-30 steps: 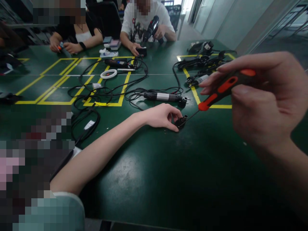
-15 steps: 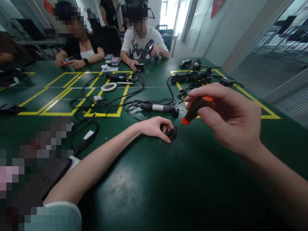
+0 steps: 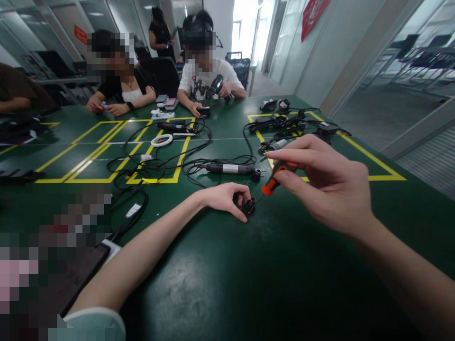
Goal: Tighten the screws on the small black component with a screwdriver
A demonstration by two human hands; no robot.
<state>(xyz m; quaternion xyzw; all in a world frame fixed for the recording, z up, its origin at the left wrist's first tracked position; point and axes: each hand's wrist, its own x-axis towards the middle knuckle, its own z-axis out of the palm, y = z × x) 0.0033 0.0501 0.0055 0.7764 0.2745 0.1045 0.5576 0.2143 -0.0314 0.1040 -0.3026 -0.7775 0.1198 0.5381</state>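
Note:
My left hand (image 3: pixel 227 197) rests on the green table (image 3: pixel 249 274) with its fingers pinched round a small black part (image 3: pixel 248 206). My right hand (image 3: pixel 325 182) is closed on a screwdriver (image 3: pixel 274 179) with an orange and black handle. The thin shaft slants down and left, and its tip meets the top of the black part. Just beyond the part lies a black and silver cylindrical tool (image 3: pixel 231 169) with its cable.
Black cables (image 3: pixel 156 161) sprawl over yellow taped squares (image 3: pixel 106 151) at the middle left. More plugs and cords (image 3: pixel 287 124) lie at the far right. Two people sit at the far edge; one holds a power drill (image 3: pixel 214 87). A white ring (image 3: pixel 161 140) lies among the cables.
My right hand with the screwdriver has moved away from the camera and down towards the part. The view has tilted up, showing more of the room. My left hand keeps hold of the part.

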